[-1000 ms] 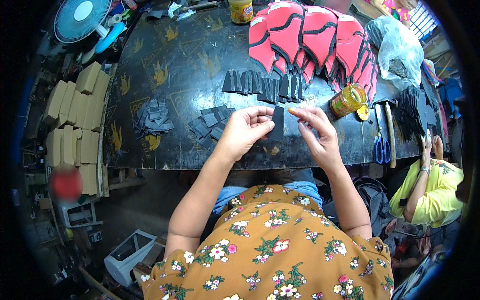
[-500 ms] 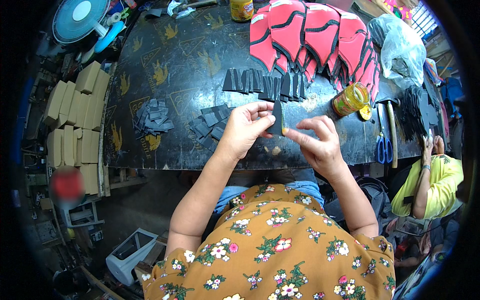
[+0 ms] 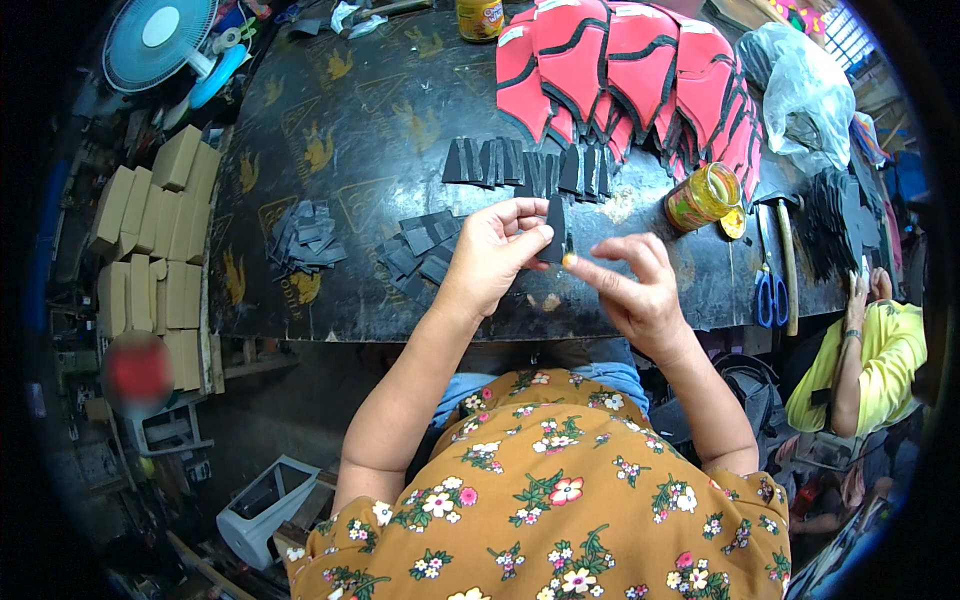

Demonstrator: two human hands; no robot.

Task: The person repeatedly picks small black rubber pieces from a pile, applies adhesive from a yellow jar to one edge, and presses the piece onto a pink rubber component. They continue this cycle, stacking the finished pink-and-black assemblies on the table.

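A narrow black strip [image 3: 556, 225], foam-like and tapered at the top, is held nearly upright over the near part of the table, in front of the torso. It is pinched between the thumb and bent fingers of the left hand [image 3: 494, 252]. Nothing is gripped by the right hand [image 3: 641, 287]: its index finger is stretched toward the strip's lower right edge and the other fingers are loosely bent. Yellow paste [image 3: 569, 260] is carried on that fingertip; whether the edge is touched cannot be told.

The step in hand is judged to be the spreading of paste along this edge. For the next stroke, a firm left pinch and a light fingertip drawn along the edge seem called for, with the flat face kept clean.

Beyond the strip, a row of black pieces [image 3: 490, 162] is laid out, and loose black pieces [image 3: 425, 240] are spread beside the left wrist. The right side is bounded by an open jar [image 3: 690, 206], scissors [image 3: 771, 292] and a wooden-handled hammer [image 3: 791, 272]. Wider room is offered by the far left of the tabletop [image 3: 370, 110]; the near table edge is overhung by both forearms.
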